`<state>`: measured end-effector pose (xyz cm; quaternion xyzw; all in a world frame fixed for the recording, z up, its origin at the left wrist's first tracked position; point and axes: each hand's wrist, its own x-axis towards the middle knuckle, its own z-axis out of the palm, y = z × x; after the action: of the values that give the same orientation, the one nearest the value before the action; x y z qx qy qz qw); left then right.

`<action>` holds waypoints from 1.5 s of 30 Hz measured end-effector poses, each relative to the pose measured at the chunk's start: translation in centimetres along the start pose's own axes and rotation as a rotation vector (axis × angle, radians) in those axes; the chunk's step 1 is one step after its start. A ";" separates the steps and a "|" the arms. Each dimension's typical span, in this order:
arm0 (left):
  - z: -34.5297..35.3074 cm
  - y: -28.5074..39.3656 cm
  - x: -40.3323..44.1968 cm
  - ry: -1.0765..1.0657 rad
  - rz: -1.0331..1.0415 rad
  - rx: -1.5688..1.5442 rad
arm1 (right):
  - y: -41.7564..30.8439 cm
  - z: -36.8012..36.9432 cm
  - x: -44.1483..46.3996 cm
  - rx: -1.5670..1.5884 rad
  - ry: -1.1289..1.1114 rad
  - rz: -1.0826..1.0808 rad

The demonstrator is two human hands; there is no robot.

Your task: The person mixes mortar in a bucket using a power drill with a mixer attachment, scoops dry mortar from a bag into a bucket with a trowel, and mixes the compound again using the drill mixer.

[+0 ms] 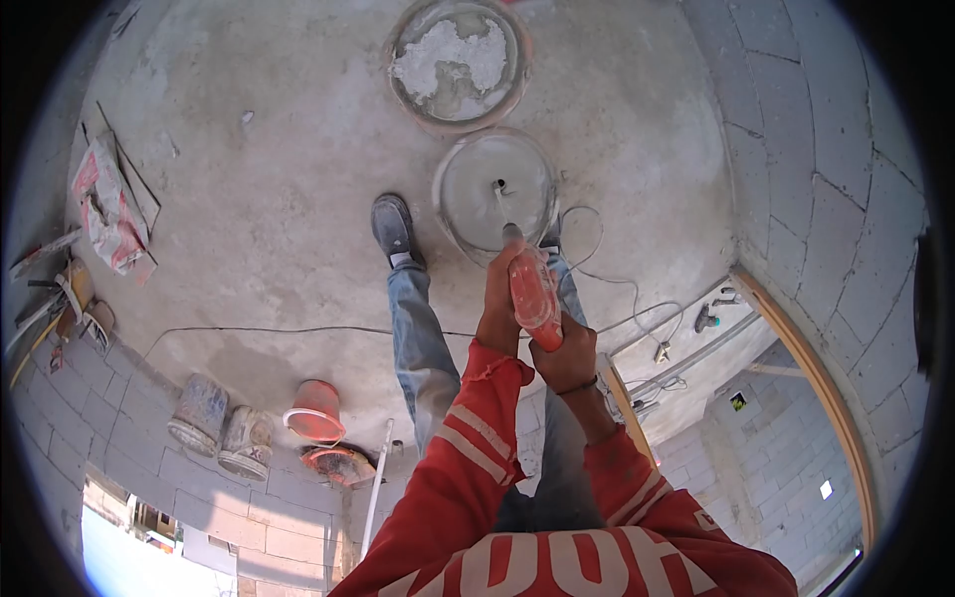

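One red drill (537, 297), I see it over the nearer tub (439, 199) | left hand (499, 284) is gripping its front, right hand (567, 356) its rear | metal rod (505, 212) reaches down into grey mix (470, 194) | second tub (460, 126) stands just beside, with paler lumps (428, 58) inside.

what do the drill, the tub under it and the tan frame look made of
Drill: probably plastic, smooth, with a moulded red body and pale smears. Tub: perhaps plastic or rubber; matt grey coating hides its surface. Frame: likely wood, dull, from its tan colour and board-like edges.
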<state>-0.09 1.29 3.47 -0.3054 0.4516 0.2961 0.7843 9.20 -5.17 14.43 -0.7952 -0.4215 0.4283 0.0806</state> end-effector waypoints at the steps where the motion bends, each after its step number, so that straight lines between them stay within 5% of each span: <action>1: 0.0 0.1 0.1 0.040 -0.013 0.003 | 0.0 0.2 0.1 0.014 0.006 0.003; 24: -6.0 4.6 -2.3 -0.014 -0.046 0.048 | -4.8 7.3 -3.6 0.008 0.054 0.086; 28: -11.6 3.5 -0.4 -0.087 0.039 0.100 | -6.2 8.5 -3.6 -0.055 -0.111 0.113; 29: -11.2 4.6 -0.8 -0.111 0.009 0.075 | -6.1 8.0 -3.2 -0.089 -0.311 0.240; 30: -11.0 5.5 -0.9 -0.134 -0.023 0.051 | -7.2 6.7 -1.9 -0.236 -0.436 0.149; 33: -8.6 9.0 -3.7 -0.238 -0.258 -0.076 | -8.6 0.9 3.5 -0.457 -0.719 -0.110; 37: -4.4 8.0 -4.1 -0.275 -0.142 -0.305 | -11.0 -8.8 17.5 -0.334 -0.307 -0.271; 41: -1.7 6.5 -2.0 -0.212 -0.083 -0.308 | -8.7 -16.8 37.7 -0.689 0.042 -0.359; 45: 4.2 4.8 -2.9 0.005 -0.032 -0.380 | -10.3 -20.4 56.8 -1.014 0.132 -0.389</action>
<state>-2.59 6.91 6.70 -0.4562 0.3846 0.3627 0.7158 34.07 48.09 -2.70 -0.6668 -0.7087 0.0977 -0.2089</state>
